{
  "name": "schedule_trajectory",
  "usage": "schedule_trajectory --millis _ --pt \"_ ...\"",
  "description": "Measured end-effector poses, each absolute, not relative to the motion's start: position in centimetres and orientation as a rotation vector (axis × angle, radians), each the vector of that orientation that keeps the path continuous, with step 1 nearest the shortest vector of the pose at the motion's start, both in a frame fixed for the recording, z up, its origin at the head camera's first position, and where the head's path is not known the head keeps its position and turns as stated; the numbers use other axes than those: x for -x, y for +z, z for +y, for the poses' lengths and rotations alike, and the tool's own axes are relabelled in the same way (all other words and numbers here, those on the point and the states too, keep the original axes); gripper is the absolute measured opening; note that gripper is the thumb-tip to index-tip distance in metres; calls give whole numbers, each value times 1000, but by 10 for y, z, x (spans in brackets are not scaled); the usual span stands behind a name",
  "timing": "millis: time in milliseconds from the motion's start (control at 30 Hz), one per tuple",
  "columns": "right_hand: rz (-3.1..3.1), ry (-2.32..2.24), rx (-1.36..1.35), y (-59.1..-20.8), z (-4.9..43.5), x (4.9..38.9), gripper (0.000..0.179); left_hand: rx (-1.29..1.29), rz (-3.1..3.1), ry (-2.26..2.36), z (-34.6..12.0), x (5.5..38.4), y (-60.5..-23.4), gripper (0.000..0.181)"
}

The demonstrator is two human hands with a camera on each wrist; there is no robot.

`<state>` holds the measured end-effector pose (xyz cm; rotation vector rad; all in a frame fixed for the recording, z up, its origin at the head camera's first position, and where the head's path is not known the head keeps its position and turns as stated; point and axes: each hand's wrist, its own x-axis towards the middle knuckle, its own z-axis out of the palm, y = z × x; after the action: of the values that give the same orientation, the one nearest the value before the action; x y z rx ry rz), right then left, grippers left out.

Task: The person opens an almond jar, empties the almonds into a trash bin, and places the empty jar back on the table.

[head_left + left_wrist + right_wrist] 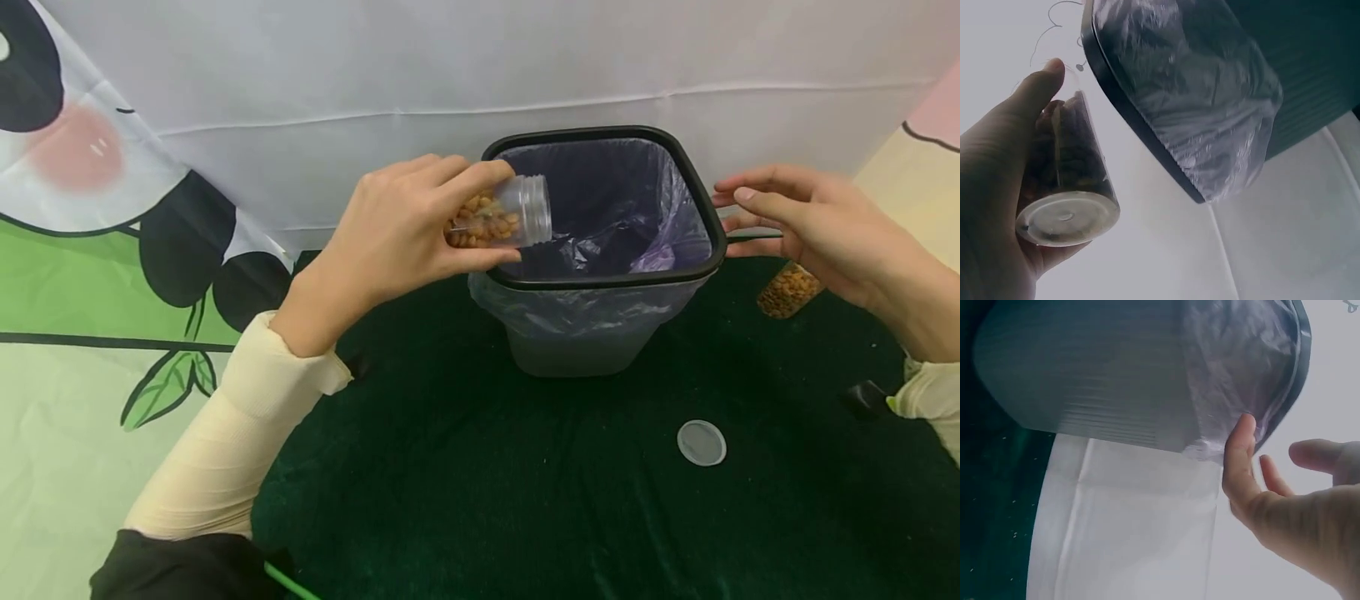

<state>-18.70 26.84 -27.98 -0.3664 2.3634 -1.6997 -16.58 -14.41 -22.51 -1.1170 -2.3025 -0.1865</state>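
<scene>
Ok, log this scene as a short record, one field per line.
Left grip: curled around a clear jar
Jar: tipped, threaded mouth uncapped and turned toward the bin opening
Jar contents: small brown pieces, kind uncertain
Bin: upright, with a dark rim
Liner: thin translucent plastic, folded over the rim
Right grip: fingers loose beside the rim; contact unclear
Second container: partly hidden by the right grip, brown pieces showing
Pale disc: flat on the dark green cloth

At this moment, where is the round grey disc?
Right of centre in the head view, the disc lies on the green cloth, lower in the picture than the bin.
</scene>
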Motion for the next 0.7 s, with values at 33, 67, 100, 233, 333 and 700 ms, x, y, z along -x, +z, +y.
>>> schedule_trajectory --millis 33,67,100,233,333,700 --pt "2330 -1705 351 -277 268 192 38 1113 -2298 -163 -144 168 -223 66" --pt "2301 -1703 341 -274 268 197 39 1109 -2294 -144 -143 170 -221 66" --pt "2275 -1698 331 -272 267 202 41 1103 -2294 -123 -143 172 -220 65" --pt "2159 -1705 286 -265 262 214 47 1074 -2297 -68 -143 179 -218 65" --pt "2110 -1723 221 -265 258 218 48 1046 -2295 -48 -142 183 -222 63" --pt "1927 -1848 88 -263 249 218 49 972 -2267 24 -128 193 -230 57"
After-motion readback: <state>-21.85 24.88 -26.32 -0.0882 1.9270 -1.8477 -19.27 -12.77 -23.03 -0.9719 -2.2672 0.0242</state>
